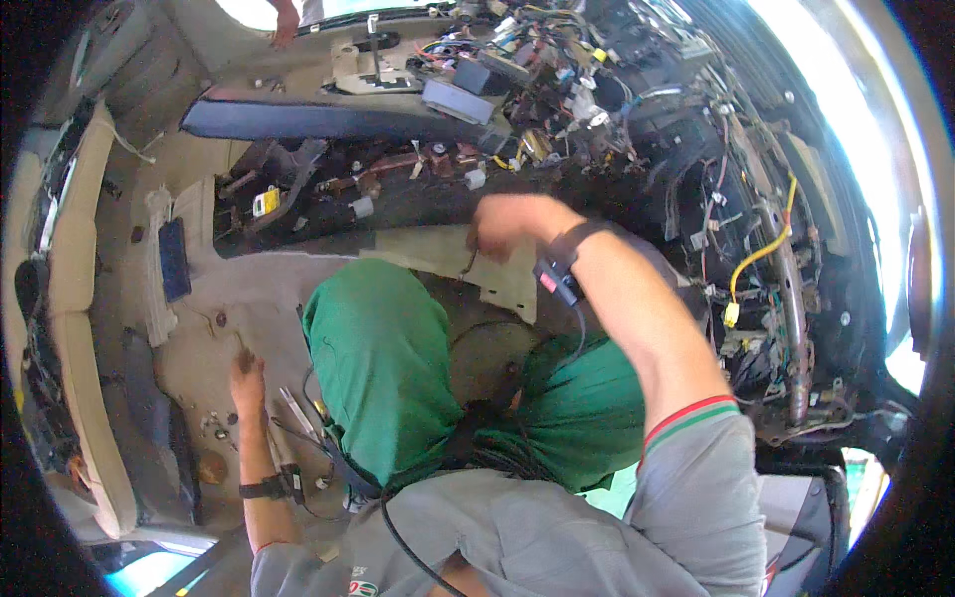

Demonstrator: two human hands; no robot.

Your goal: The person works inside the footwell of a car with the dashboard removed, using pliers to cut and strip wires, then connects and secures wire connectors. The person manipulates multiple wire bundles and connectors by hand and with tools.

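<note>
My right hand (512, 224) reaches forward over the dark floor channel, slightly blurred. Its fingers are closed, and a thin, bent, dark piece (469, 262) hangs below them; its kind is too small to tell. Beneath that hand lies a pale floor panel (428, 251) with small holes. At my left, my left hand (247, 383) is low over the beige carpet (274, 298), its fingers closed around something slim that I cannot make out. Beside my left forearm, long metal tools (299, 413) lie near my green-trousered knee. Both wrists wear black straps, and the right one carries a small device (559, 282).
Ahead is a stripped centre console (328, 119) with a gear lever (374, 45). Loose wiring (557, 80) piles up beyond it. A yellow cable (764, 254) hangs at right by a metal bar (793, 328). Beige seats (80, 328) stand at left. Another person's hand (286, 22) shows at the top.
</note>
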